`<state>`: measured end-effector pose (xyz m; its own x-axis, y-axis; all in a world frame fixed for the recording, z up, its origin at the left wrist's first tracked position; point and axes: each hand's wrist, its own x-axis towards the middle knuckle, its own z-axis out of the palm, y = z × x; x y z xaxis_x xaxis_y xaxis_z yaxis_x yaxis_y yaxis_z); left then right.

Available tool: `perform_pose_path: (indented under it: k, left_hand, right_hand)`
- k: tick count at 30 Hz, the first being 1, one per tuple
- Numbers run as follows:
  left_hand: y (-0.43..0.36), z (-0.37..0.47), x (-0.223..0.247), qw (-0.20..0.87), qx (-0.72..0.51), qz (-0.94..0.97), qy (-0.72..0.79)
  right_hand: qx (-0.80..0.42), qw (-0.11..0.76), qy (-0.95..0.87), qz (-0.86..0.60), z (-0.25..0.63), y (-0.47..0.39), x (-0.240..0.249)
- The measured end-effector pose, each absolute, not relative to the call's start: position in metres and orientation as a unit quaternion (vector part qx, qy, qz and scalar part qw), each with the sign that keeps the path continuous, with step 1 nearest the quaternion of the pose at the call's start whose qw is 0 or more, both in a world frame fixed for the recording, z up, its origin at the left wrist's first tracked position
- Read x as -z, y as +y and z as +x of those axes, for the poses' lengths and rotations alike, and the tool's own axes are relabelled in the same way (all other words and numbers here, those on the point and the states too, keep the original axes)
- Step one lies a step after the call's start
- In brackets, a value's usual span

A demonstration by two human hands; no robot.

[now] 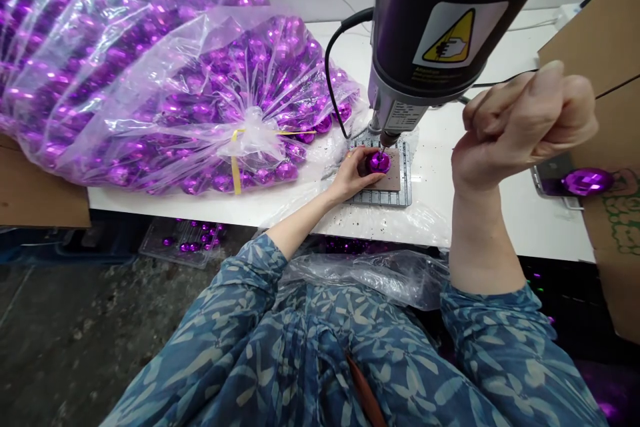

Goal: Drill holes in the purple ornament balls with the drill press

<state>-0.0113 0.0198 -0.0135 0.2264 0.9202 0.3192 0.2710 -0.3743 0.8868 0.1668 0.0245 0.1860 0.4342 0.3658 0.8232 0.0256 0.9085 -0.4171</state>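
Note:
My left hand (351, 177) holds a shiny purple faceted ball (379, 162) between thumb and fingers. The ball rests on a brown board (393, 180) over the slotted metal base (406, 195) of a bench drill press (425, 27). Right above the ball is the drill's chuck (389, 139), its bit reaching down to the top of the ball. On the right, raised beside the motor housing, my right hand (530, 117) is closed round the drill press lever (465, 99); most of that lever is hidden inside the fist.
A large tied plastic bag (165, 80) of purple balls fills the table's left. Another purple ball (587, 181) lies at the right, by a cardboard box (613, 67). Dark shavings dot the white table (435, 210). A black cable (327, 73) loops left of the drill.

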Motion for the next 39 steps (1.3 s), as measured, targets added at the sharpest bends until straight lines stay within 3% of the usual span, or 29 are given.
perform_pose_path:
  k: [15,31,35,39]
  left_hand:
    - [0.019,-0.013,0.016,0.355,-0.440,0.704,0.430]
    - [0.018,-0.010,0.012,0.353,-0.441,0.697,0.442]
    - [0.015,-0.010,0.008,0.360,-0.438,0.695,0.442]
    - [0.013,-0.010,0.005,0.364,-0.440,0.691,0.444]
  right_hand:
    - [-0.053,0.827,-0.541,-0.146,0.188,0.051,-0.122]
    - [0.000,0.820,-0.567,-0.079,0.185,0.044,-0.124]
    - [-0.036,0.823,-0.552,-0.129,0.178,0.033,-0.149]
    - [-0.108,0.799,-0.550,-0.218,0.170,0.033,-0.207]
